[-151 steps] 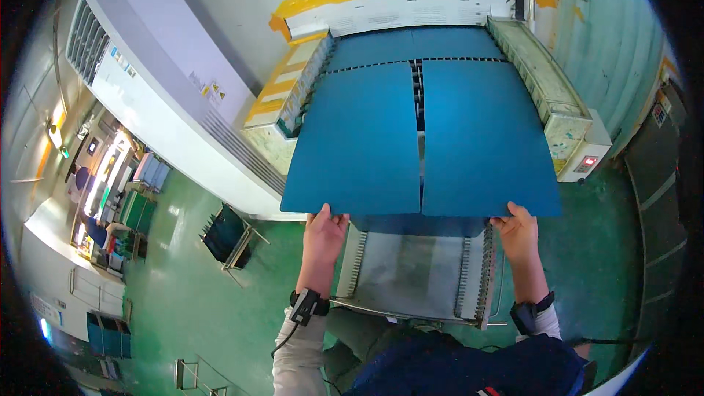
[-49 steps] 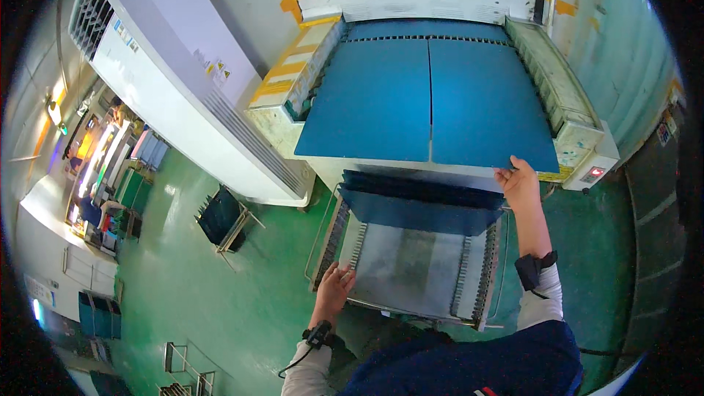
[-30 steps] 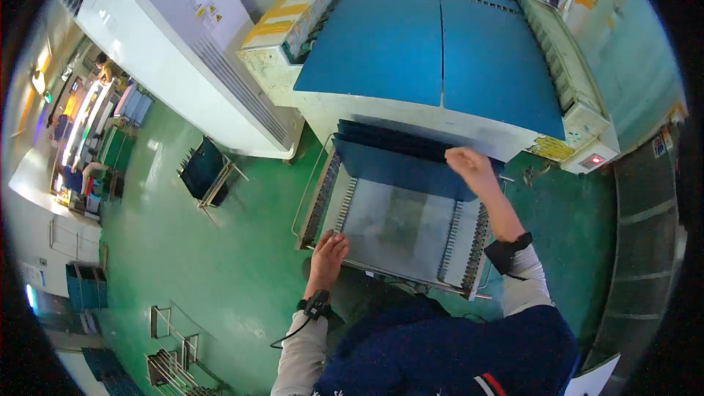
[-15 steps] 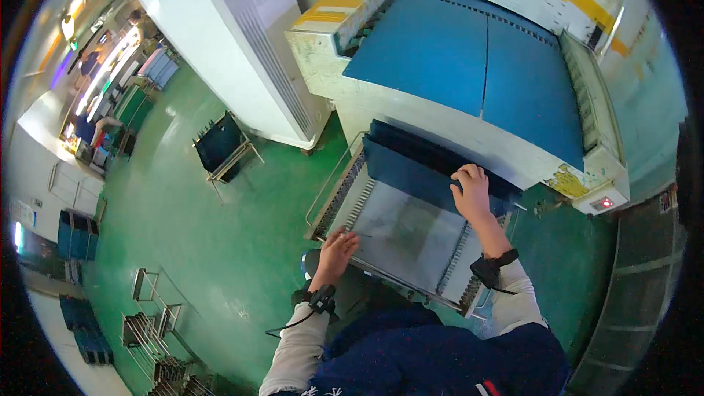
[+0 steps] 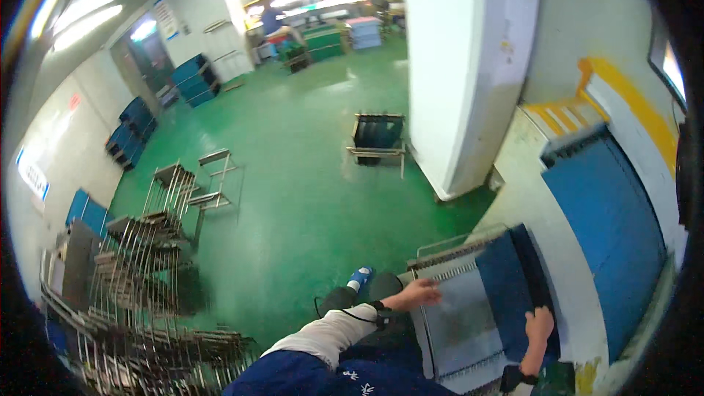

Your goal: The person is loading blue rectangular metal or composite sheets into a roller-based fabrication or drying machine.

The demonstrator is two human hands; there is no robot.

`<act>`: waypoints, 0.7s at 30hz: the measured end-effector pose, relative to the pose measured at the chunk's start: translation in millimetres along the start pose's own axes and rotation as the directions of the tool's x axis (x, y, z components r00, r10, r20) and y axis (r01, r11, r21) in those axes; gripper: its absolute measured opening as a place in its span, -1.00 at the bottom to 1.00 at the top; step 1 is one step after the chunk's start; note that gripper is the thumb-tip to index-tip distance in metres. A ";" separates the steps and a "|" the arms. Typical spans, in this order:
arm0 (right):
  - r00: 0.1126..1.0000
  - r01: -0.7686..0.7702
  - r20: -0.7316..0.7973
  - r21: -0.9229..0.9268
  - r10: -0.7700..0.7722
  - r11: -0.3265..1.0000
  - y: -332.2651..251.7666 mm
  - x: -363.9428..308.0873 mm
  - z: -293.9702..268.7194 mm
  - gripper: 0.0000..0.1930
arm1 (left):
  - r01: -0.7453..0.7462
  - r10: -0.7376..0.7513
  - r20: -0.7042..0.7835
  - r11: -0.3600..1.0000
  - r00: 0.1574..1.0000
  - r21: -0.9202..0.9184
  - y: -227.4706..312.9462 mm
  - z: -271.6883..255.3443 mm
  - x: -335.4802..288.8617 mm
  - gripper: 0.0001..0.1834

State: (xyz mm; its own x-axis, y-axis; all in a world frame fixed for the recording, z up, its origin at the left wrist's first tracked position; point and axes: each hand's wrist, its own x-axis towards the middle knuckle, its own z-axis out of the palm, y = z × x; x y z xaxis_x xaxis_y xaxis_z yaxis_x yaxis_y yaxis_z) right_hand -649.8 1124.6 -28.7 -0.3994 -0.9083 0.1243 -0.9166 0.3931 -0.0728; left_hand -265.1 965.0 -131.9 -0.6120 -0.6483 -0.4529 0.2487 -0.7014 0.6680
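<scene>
At the lower right stands a slotted rack (image 5: 463, 348) with a grey base and toothed strips along its sides. Several dark blue flat panels (image 5: 506, 279) lean in it at its far side. My right hand (image 5: 539, 325) has its fingers curled at the upper edge of these panels. Over the rack's left edge, my left hand (image 5: 419, 293) is held with its fingers loosely stretched and nothing in them. Both wrists wear black bands.
A machine bed with blue panels (image 5: 612, 227) stands right of the rack. Ahead are a white cabinet (image 5: 469, 81) and a small rack of dark panels (image 5: 378, 132). Many metal racks (image 5: 147, 264) crowd the lower left. People work at a lit bench (image 5: 315, 0) far off.
My view has swung left, so the rack and machine now sit further right in the picture. My right hand's fingers look more curled at the panel edge.
</scene>
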 end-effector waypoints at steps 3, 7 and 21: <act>0.994 -0.045 0.103 0.052 0.040 0.998 -2.4 9.0 -8.3 -0.71 | -0.052 0.062 -0.026 0.958 0.998 0.281 -1.4 9.7 -4.2 -0.63; 0.995 -0.079 -0.048 0.079 0.083 0.994 3.0 7.9 6.7 -0.69 | -0.050 0.057 -0.009 0.934 0.998 0.354 15.4 18.7 -0.6 -0.75; 0.989 -0.066 -0.134 -0.010 0.064 0.998 19.8 8.1 32.6 -0.66 | -0.473 0.558 0.752 0.587 -0.352 -0.657 286.4 273.6 -271.7 -0.79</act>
State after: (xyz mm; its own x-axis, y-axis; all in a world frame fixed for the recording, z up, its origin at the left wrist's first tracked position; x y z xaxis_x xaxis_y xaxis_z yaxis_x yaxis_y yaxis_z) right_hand -670.6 1120.4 -61.4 -0.4557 -0.8541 0.2509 -0.8885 0.4533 -0.0705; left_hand -232.9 1021.3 344.1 -0.2104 0.0599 0.9758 0.9287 -0.2994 0.2186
